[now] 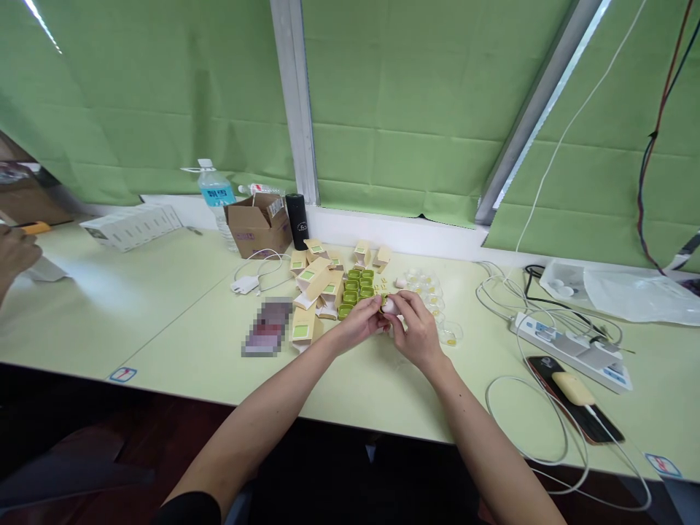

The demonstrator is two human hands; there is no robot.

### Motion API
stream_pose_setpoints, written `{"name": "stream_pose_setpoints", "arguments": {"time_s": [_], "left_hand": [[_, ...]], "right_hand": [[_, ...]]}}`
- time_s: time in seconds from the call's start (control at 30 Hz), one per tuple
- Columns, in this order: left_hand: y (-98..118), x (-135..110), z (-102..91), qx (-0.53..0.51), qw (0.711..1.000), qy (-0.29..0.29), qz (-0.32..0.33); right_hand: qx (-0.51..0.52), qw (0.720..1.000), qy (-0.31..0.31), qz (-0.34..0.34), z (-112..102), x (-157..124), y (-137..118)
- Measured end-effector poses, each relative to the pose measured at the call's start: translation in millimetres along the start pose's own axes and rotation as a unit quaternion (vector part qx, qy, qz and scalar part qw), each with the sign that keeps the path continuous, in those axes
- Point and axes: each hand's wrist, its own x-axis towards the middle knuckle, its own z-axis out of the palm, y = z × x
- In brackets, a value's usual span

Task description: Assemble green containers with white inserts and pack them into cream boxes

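Note:
In the head view, my left hand [359,324] and my right hand [416,325] meet over the table, fingers pinched together. Between them is a small white rounded piece with a dark green part [389,305], partly covered by the fingers. Just behind my left hand stand rows of small green open cups [353,292]. Small yellow pieces [379,283] lie beside those cups. Several clear plastic cups with yellow spots [429,284] sit behind and beside my right hand. Small cream cartons with green labels [313,279] are heaped left of the green cups.
A blurred flat object [267,327], white charger [246,284], brown cardboard box [259,226], black flask [297,221] and water bottle [216,193] are to the left. On the right are a power strip [569,350], cables and a phone [601,426]. Another person's hand [19,251] shows far left.

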Motion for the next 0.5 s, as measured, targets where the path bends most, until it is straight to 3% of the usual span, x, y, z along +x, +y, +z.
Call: {"name": "stream_pose_setpoints", "arguments": {"time_s": [0.27,0.5], "left_hand": [[2,-4,8.9,0.131,0.991,0.002,0.03],[-1,-3,15.2,0.181,0.977,0.038,0.104]], "right_hand": [[-0.095,0.995,0.03,-0.029,5,-1,0],[-0.114,0.989,0.057,-0.079,7,0,0]]}}
